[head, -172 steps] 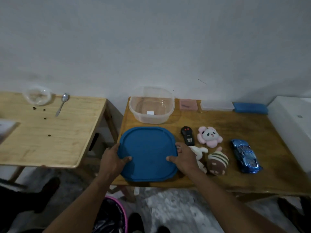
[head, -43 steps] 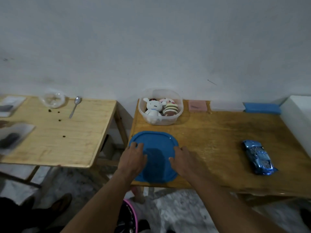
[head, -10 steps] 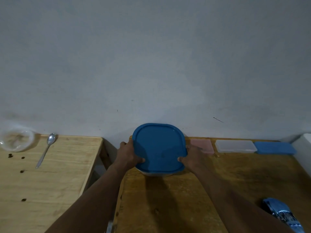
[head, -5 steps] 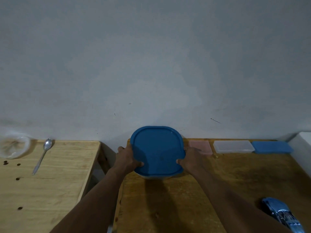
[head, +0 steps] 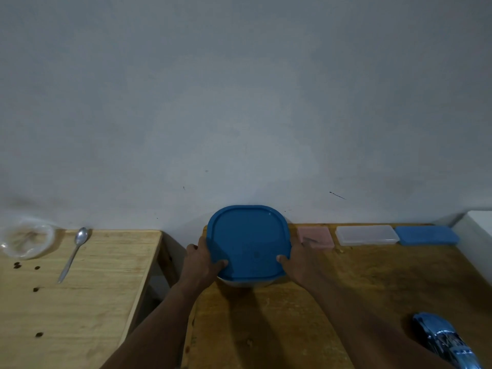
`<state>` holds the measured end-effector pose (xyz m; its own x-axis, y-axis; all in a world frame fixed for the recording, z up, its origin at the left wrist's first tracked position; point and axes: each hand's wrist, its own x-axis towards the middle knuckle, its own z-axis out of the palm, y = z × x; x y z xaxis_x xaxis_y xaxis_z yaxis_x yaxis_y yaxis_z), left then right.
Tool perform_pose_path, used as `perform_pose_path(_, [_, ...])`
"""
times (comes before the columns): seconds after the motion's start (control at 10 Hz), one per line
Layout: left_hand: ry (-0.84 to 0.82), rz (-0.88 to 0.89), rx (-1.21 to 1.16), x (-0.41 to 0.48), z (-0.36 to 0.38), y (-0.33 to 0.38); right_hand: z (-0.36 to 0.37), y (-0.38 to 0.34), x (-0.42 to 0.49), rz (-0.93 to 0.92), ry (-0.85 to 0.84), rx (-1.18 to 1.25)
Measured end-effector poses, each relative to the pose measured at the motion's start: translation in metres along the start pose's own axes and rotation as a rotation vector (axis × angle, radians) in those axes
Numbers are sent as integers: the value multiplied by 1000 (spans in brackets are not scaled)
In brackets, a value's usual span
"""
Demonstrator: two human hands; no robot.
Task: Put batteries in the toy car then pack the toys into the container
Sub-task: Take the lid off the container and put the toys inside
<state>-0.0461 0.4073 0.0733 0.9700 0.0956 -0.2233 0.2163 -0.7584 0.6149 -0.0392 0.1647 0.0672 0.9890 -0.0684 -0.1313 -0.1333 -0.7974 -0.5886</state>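
A blue lid (head: 247, 239) lies on top of the clear container (head: 245, 283), which stands at the far edge of the brown table by the wall. Only a strip of the container's front shows below the lid, and its contents are hidden. My left hand (head: 203, 263) grips the lid's left edge with the thumb on top. My right hand (head: 299, 262) grips the right edge the same way. The shiny blue toy car (head: 444, 339) sits on the table at the lower right, apart from both hands.
Pink (head: 316, 237), clear (head: 367, 235) and blue (head: 427, 235) flat boxes line the wall to the right. A white block (head: 479, 227) stands at the far right. The lighter table on the left carries a spoon (head: 73, 253), a clear bowl (head: 26, 241) and dark crumbs.
Earlier the lid lay on the table front with the plush toys in the open container. Now it sits on the container; over the last second both hands stayed on its edges.
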Motion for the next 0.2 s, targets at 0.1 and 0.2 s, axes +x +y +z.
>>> perform_pose_path(0.1, [42, -2, -43, -19, -2, 5, 1, 6, -8, 6, 10, 12])
perform_pose_path(0.2, [158, 11, -98, -52, 1, 3, 1, 5, -18, -30, 30, 38])
